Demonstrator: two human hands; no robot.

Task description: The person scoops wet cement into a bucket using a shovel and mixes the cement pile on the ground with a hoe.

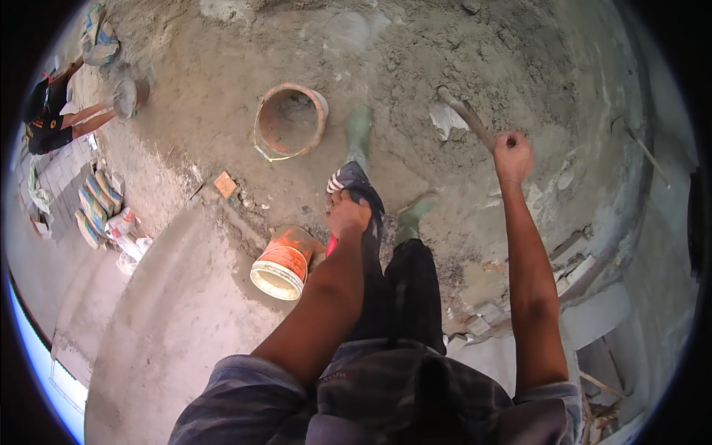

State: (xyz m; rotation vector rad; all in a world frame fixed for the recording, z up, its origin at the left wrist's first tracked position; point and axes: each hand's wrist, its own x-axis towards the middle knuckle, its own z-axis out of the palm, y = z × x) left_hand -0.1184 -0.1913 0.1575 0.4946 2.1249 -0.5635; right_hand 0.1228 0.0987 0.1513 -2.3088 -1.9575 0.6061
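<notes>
My right hand (513,157) is closed in a fist around the wooden handle of a hoe (472,117). The pale blade of the hoe (448,119) lies against the wet grey mortar (489,55) ahead of me. My left hand (350,213) rests on my left knee, its fingers lying over the dark trouser cloth (376,200). It holds no tool. Ahead of that knee, a round mortar-smeared bucket (291,121) stands upright with some grey material inside. An orange bucket (282,261) lies tipped on its side, left of my left forearm.
At the far left, a person (55,119) bends with arms reaching to a grey bucket (131,99). Striped sacks (98,204) lie below them. A broken tile piece (225,184) sits on the ground. Rubble and blocks (571,274) line the right side, near another long-handled tool (647,152).
</notes>
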